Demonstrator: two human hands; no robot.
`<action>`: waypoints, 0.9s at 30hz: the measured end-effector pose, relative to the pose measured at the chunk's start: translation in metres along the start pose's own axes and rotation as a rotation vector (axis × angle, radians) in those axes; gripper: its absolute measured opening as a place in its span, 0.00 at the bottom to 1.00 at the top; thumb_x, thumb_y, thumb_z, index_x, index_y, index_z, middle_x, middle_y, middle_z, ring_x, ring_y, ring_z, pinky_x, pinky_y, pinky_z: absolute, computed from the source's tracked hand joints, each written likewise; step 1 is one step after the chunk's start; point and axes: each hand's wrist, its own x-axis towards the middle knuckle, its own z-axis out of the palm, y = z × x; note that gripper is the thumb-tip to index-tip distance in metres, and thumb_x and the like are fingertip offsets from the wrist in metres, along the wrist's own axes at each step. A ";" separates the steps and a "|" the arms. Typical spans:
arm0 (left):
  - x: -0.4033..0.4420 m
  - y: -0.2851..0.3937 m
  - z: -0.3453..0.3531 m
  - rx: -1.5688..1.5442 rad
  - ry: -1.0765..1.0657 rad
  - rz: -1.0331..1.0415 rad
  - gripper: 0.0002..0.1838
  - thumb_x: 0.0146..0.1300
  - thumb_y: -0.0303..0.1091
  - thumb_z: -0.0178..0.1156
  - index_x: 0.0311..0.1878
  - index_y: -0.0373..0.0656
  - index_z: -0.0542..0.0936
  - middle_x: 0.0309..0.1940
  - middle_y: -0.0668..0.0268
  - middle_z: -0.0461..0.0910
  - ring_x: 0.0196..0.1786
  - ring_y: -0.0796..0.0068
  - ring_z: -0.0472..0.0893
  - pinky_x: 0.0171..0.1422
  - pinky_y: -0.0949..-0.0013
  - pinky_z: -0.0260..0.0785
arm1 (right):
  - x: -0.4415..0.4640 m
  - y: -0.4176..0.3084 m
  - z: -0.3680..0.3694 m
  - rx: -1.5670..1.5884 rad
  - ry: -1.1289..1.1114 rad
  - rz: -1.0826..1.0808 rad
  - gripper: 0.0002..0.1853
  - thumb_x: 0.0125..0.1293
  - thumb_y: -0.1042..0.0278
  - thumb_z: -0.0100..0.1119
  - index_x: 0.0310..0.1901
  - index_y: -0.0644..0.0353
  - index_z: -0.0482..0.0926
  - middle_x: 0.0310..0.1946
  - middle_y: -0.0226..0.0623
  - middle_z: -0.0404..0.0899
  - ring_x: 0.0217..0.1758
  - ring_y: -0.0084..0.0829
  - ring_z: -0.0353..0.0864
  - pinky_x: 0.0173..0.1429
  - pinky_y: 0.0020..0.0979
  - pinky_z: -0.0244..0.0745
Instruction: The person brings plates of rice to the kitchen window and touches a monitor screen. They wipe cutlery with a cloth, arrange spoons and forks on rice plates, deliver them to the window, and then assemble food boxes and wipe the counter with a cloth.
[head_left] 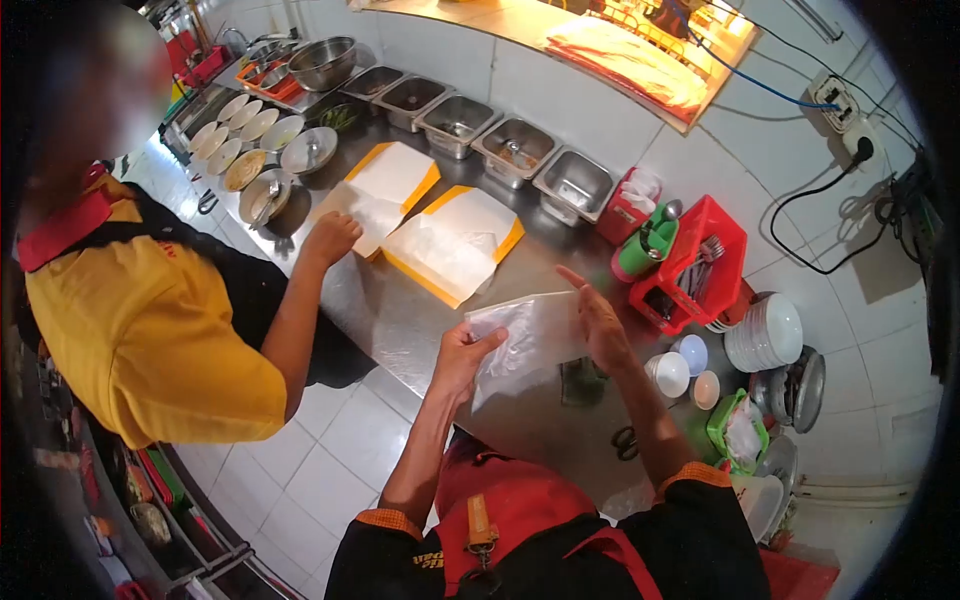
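My left hand (459, 362) grips a clear plastic bag (527, 340) at its left edge, thumb on top. The bag hangs above the steel counter, spread toward the right. At its right edge is my right hand (603, 327), fingers stretched out; whether they touch the plastic I cannot tell. Beyond the bag, two paper food boxes with yellow sides lie opened out, a nearer box (455, 245) and a farther box (385, 190). A co-worker's hand (333, 238) is beside the farther box.
Steel food pans (515, 150) line the wall. To the right are a red cutlery basket (700, 265), stacked bowls (765, 335) and scissors (625, 443). Filled white bowls (258, 125) stand at the far left. A co-worker in a yellow shirt (170, 330) stands on my left.
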 end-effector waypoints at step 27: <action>-0.004 0.011 -0.026 -0.177 0.042 0.155 0.16 0.61 0.28 0.55 0.53 0.41 0.73 0.47 0.62 0.77 0.45 0.72 0.77 0.54 0.69 0.67 | 0.012 0.009 -0.033 -0.348 -0.187 -0.235 0.04 0.47 0.77 0.59 0.27 0.63 0.79 0.36 0.37 0.78 0.40 0.26 0.76 0.46 0.26 0.69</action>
